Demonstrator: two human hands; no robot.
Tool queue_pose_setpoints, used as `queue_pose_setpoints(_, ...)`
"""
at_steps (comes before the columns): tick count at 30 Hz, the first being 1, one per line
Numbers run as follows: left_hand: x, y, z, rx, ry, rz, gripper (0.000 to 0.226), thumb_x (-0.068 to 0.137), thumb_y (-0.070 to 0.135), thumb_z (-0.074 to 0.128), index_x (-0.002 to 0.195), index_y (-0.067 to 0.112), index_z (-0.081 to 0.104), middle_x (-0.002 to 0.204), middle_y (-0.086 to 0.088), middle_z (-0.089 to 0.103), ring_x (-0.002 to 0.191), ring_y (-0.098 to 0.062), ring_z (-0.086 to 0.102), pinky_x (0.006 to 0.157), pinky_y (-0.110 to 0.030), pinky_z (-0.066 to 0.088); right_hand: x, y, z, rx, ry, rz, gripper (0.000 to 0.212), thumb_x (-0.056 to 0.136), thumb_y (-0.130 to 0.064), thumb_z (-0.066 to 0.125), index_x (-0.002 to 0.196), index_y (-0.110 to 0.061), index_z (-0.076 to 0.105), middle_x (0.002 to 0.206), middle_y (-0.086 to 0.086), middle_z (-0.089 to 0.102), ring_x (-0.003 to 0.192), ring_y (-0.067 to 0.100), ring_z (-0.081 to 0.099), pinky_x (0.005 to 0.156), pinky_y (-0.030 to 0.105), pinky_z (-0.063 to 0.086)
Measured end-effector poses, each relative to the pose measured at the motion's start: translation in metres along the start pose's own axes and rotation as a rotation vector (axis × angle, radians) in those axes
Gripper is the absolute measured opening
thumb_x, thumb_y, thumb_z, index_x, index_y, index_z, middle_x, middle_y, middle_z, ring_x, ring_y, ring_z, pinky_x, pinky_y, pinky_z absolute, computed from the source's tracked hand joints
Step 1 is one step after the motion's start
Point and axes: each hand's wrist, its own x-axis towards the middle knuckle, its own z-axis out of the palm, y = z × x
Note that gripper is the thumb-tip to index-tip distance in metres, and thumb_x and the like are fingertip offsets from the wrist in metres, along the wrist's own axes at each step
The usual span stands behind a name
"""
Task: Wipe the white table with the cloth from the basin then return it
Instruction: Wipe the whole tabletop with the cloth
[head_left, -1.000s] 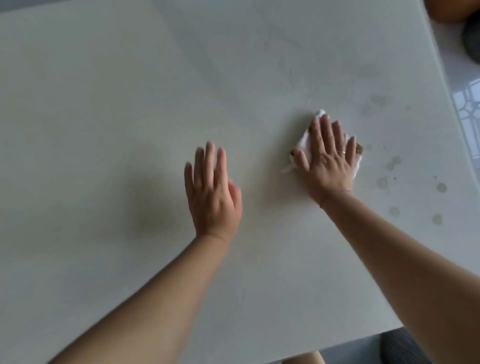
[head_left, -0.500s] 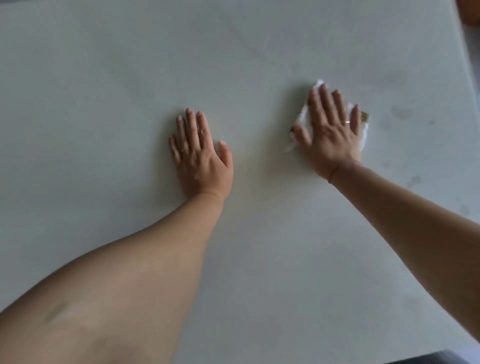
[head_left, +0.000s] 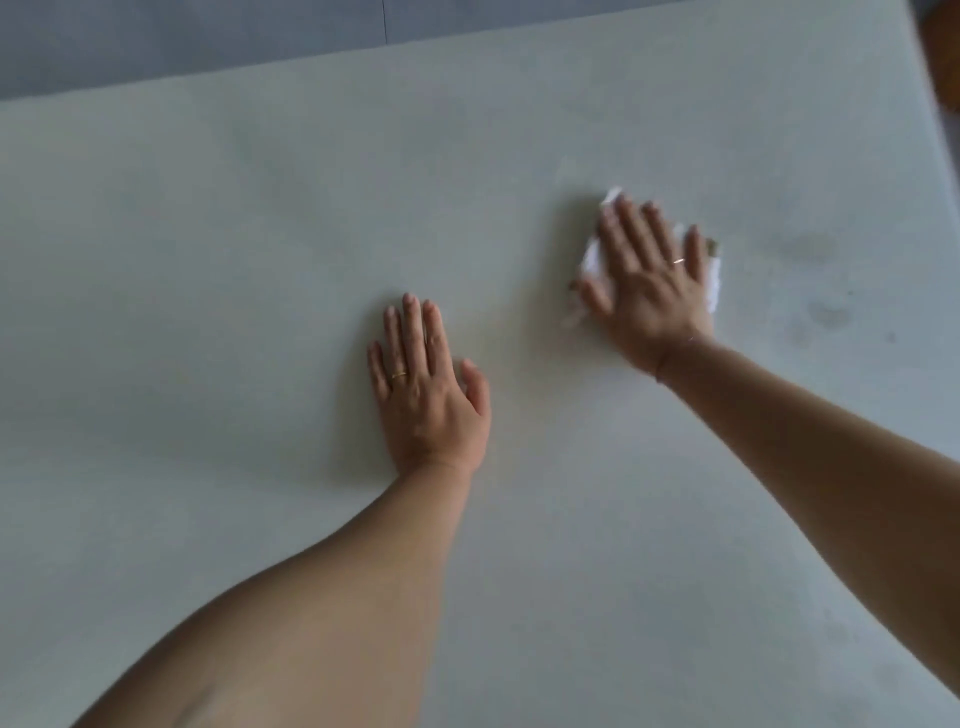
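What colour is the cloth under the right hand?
The cloth is white; the head view, the only one, shows it best.

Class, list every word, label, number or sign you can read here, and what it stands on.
None can be read.
The table, cloth, left hand and right hand bear no text.
A dark tab at the cloth's edge is too blurred to read.

The left forearm (head_left: 363, 597), entering from 7 o'clock, and the right forearm (head_left: 831, 467), entering from 4 o'clock, are both bare to the wrist. The left hand (head_left: 426, 395) wears a thin gold band (head_left: 399, 374) on its ring finger. The right hand (head_left: 649, 291), slightly blurred, wears a thin pale ring (head_left: 678, 261) on its ring finger. A fine line (head_left: 675, 358) crosses its wrist, too faint to tell thread from crease.
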Motion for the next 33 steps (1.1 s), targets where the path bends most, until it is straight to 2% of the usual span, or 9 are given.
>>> queue_pose_setpoints(3,0.0,0.001,0.0,0.005,-0.016,-0.007,0.064,0.086,0.029,0.033,0.146,0.007,0.031,0.156,-0.009,0.025,0.145,-0.028,0.021,0.116,-0.047,0.017,0.027,-0.004,-0.001,0.082,0.036,0.439,0.068,0.093,-0.055,0.024,0.151,-0.026,0.005,0.16,-0.007,-0.002,0.147,0.018,-0.004,0.116,0.051,-0.007)
queue_pose_setpoints(5,0.001,0.001,-0.001,0.016,-0.035,-0.009,0.065,0.086,0.029,0.033,0.147,0.006,0.03,0.156,-0.01,0.024,0.144,-0.028,0.021,0.116,-0.048,0.019,0.031,-0.041,0.001,0.149,0.07,0.531,0.067,0.094,-0.052,0.026,0.151,-0.024,0.006,0.16,-0.005,-0.001,0.147,0.022,-0.003,0.115,0.054,-0.006)
queue_pose_setpoints(9,0.001,0.002,-0.004,0.032,-0.044,-0.005,0.065,0.086,0.031,0.032,0.145,0.004,0.032,0.155,-0.012,0.026,0.144,-0.029,0.023,0.116,-0.049,0.02,0.007,-0.104,0.012,0.096,0.012,-0.006,0.067,0.094,-0.053,0.025,0.151,-0.023,0.007,0.16,-0.005,0.001,0.147,0.022,-0.002,0.114,0.049,-0.009)
queue_pose_setpoints(13,0.0,0.0,-0.003,0.026,-0.027,0.004,0.065,0.085,0.029,0.036,0.145,0.005,0.034,0.155,-0.011,0.027,0.143,-0.03,0.024,0.116,-0.049,0.02,0.036,-0.053,0.003,-0.029,0.006,-0.32,0.07,0.091,-0.059,0.027,0.151,-0.024,0.015,0.159,-0.005,0.012,0.147,0.02,0.01,0.116,0.048,0.002)
queue_pose_setpoints(17,0.001,0.0,-0.001,0.028,-0.011,0.007,0.064,0.085,0.028,0.036,0.144,0.005,0.036,0.154,-0.012,0.029,0.143,-0.03,0.025,0.115,-0.049,0.021,0.088,-0.006,-0.006,0.046,0.035,0.135,0.069,0.092,-0.056,0.027,0.151,-0.026,0.007,0.16,-0.006,0.002,0.147,0.018,0.001,0.116,0.049,-0.002)
queue_pose_setpoints(20,0.002,0.0,0.0,0.022,-0.006,0.004,0.064,0.084,0.027,0.037,0.144,0.004,0.036,0.153,-0.013,0.03,0.142,-0.03,0.026,0.115,-0.049,0.021,0.104,-0.044,-0.004,0.141,0.061,0.463,0.068,0.093,-0.054,0.023,0.152,-0.025,0.004,0.16,-0.005,-0.003,0.147,0.022,-0.006,0.115,0.053,-0.007)
queue_pose_setpoints(24,0.002,0.001,-0.001,0.017,0.005,0.004,0.064,0.083,0.025,0.038,0.143,0.003,0.037,0.152,-0.013,0.032,0.141,-0.031,0.028,0.115,-0.048,0.02,0.086,-0.106,0.003,0.115,0.01,0.034,0.068,0.093,-0.053,0.026,0.151,-0.024,0.006,0.16,-0.005,-0.001,0.147,0.023,-0.004,0.113,0.05,-0.011)
queue_pose_setpoints(28,0.003,0.0,-0.001,0.012,-0.007,0.01,0.065,0.083,0.026,0.039,0.144,0.004,0.036,0.153,-0.013,0.031,0.142,-0.031,0.027,0.115,-0.049,0.019,0.106,-0.064,-0.008,-0.017,-0.021,-0.344,0.07,0.092,-0.058,0.028,0.151,-0.025,0.01,0.16,-0.006,0.007,0.147,0.02,0.004,0.116,0.046,-0.002)
queue_pose_setpoints(33,0.004,0.0,-0.002,0.009,-0.021,0.015,0.066,0.082,0.025,0.039,0.144,0.003,0.035,0.153,-0.014,0.029,0.142,-0.031,0.024,0.115,-0.049,0.018,0.167,-0.022,-0.017,0.078,0.033,0.276,0.07,0.091,-0.055,0.022,0.151,-0.027,0.003,0.16,-0.006,-0.002,0.147,0.02,-0.004,0.117,0.049,-0.006)
